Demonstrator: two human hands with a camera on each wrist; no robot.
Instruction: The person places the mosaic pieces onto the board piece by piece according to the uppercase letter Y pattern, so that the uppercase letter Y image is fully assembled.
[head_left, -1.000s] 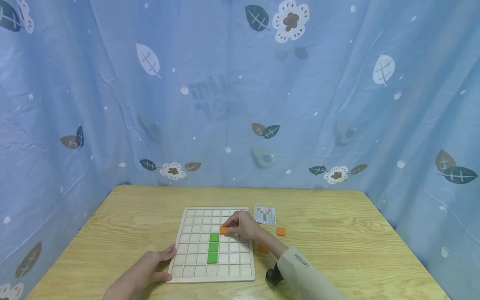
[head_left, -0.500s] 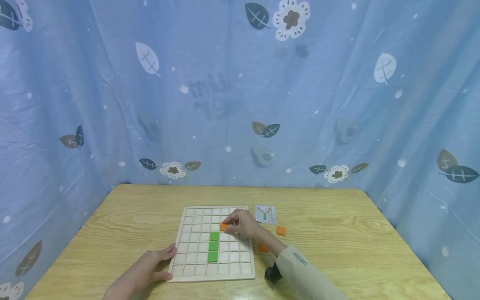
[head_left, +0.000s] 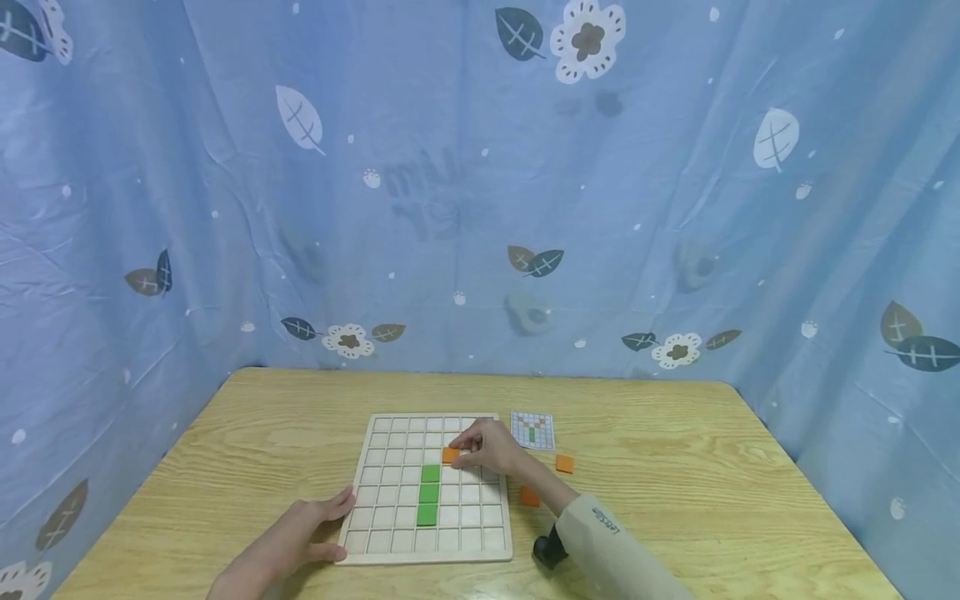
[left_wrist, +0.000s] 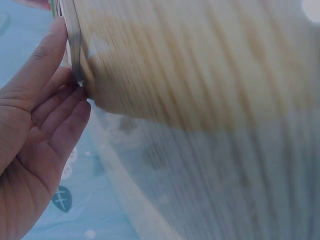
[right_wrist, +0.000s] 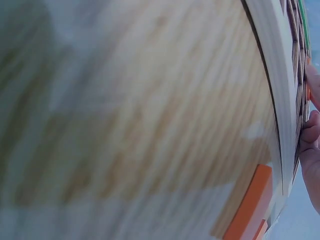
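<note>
laid: three green square tiles (head_left: 428, 493); right hand (head_left: 491, 447) pinching: one orange square tile (head_left: 450, 455); apparently outstanding: two loose orange squares (head_left: 565, 463); left hand (head_left: 302, 527): holding nothing.

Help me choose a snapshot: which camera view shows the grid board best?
The head view, which shows most of the grid board, the right hand covering some. The left wrist view catches only its edge; the right wrist view, one side, steeply slanted.

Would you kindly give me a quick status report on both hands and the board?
Right hand pinches orange tile at board; seating unclear. Left hand touches board's left edge. Nothing visibly in the way.
</note>
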